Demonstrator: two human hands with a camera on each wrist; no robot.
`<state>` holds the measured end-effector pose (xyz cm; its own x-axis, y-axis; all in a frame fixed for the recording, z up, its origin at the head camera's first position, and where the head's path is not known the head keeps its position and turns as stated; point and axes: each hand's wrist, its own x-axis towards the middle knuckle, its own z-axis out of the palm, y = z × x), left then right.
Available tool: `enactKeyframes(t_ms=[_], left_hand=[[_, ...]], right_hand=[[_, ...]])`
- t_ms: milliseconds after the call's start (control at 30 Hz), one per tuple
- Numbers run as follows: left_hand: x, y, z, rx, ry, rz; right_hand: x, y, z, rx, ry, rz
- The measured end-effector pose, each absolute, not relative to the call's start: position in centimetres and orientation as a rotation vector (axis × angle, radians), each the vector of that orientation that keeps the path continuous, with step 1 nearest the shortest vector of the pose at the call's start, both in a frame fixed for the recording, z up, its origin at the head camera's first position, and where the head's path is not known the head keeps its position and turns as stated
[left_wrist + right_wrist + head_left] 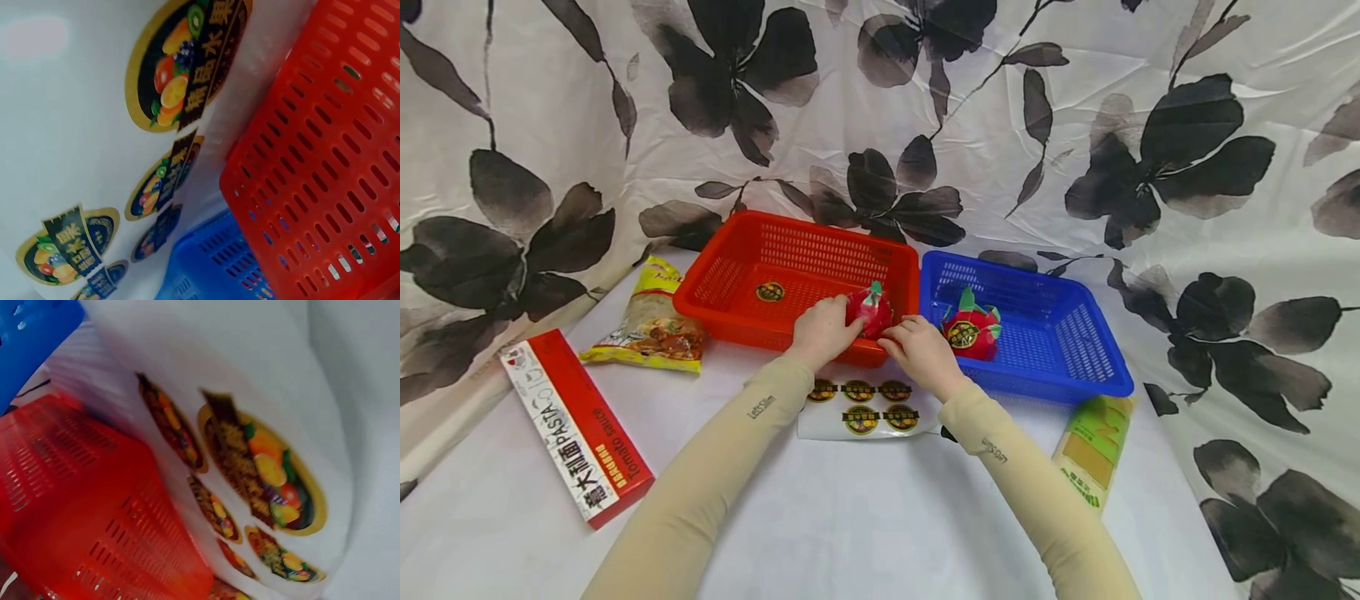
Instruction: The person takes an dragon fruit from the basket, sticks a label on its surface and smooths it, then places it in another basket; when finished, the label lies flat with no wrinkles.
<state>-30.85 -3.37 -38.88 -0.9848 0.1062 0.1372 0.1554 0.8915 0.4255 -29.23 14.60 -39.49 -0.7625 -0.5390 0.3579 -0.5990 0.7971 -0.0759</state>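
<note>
A red dragon fruit (874, 308) with green tips sits inside the red basket (737, 333), near its right end. My left hand (822, 332) holds the fruit from its left side, thumb at the front. Just right of it, over the basket's front rim, my right hand (919, 350) has its fingertips bent close to the fruit. Whether those fingers pinch anything is hidden. A second dragon fruit (976, 331), bearing a round black-and-gold label (962, 335), lies in the blue basket (1037, 379). Below the hands lies a white sheet of fruit stickers (827, 427).
Another round sticker (770, 292) is on the red basket's floor. To the left are a yellow-edged food bag (658, 321) and a red-and-white pasta box (578, 429). A green-and-yellow packet (1093, 450) lies right, partly beneath the blue basket. Floral cloth (820, 100) hangs behind.
</note>
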Motion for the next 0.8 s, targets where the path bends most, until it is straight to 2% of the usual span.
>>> enactKeyframes(t_ms=[167,800], left_hand=[[-31.0,-2.8,-38.5,-0.134,-3.002,-0.636],[-32.1,-1.0,-37.9,-0.042,-3.108,-0.651]], right_hand=[[-29.1,14.9,-40.0,0.930,-2.622,0.255],[-28.8,14.9,-40.7,0.833,-2.625,0.330]])
